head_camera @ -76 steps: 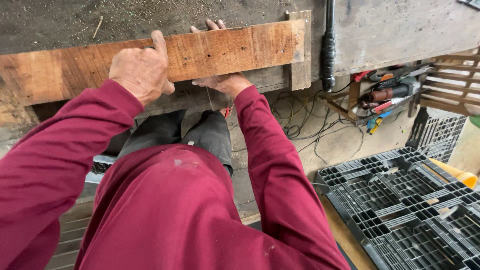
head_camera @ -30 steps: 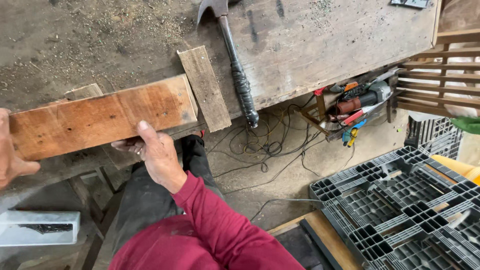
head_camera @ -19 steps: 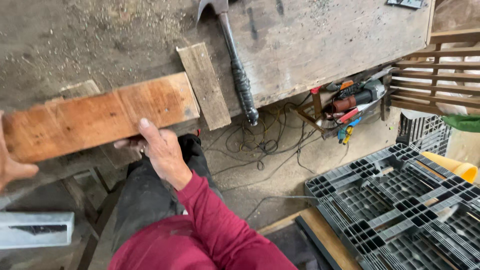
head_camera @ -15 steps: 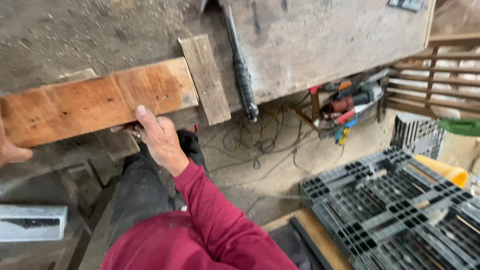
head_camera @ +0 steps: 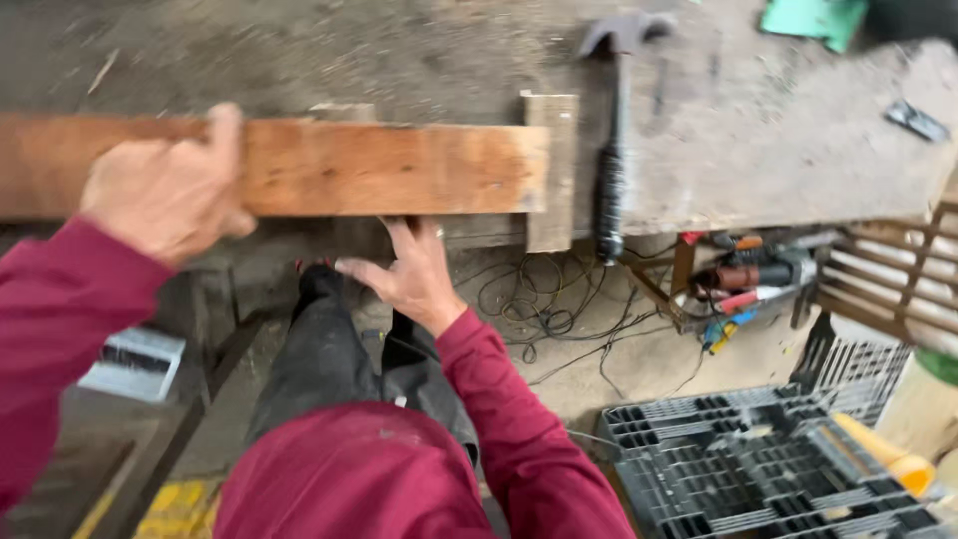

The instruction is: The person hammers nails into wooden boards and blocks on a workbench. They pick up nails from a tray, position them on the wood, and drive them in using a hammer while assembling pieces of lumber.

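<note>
A long reddish wooden plank (head_camera: 379, 168) lies along the near edge of a dusty workbench (head_camera: 758, 150). My left hand (head_camera: 170, 190) grips over the plank's top near its left part. My right hand (head_camera: 409, 274) reaches up from below with fingers spread, touching the plank's underside near the middle. The plank's right end butts against a short grey wood block (head_camera: 549, 170) that lies crosswise on the bench. Both arms wear dark red sleeves.
A hammer (head_camera: 611, 130) with a black grip lies on the bench right of the block. Tangled cables (head_camera: 539, 309) and power tools (head_camera: 748, 284) sit on the floor below. A black plastic pallet (head_camera: 768, 469) is at lower right, a green item (head_camera: 813, 18) at the bench's far edge.
The view swung left and back. The plank shifted right against the block, my left hand came back into view on its top, and my right hand stayed under it.
</note>
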